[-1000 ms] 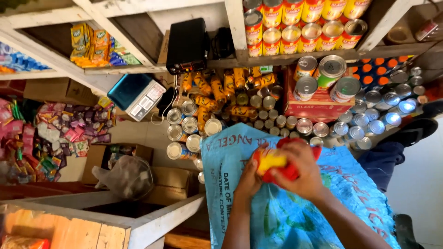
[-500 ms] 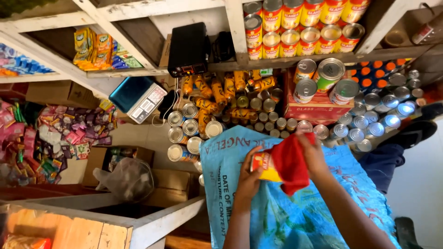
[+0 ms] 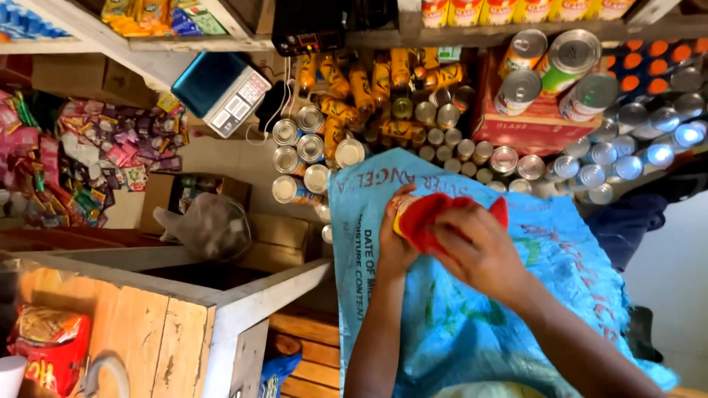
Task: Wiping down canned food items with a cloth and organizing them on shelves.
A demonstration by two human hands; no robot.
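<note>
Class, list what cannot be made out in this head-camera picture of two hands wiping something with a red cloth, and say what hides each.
- The yellow item in the left hand: mostly covered by the red cloth and the right hand; its kind cannot be told.
- Blue woven sack: lower part cut off by the bottom edge.
- Top-shelf tins: cut off by the top edge.
- Hanging sachets: too small to identify.

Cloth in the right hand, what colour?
Red cloth, pressed by the right hand on a can; head view.

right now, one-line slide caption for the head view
Left hand holds a small can while right hand presses a red cloth on it, over a blue sack.
</note>
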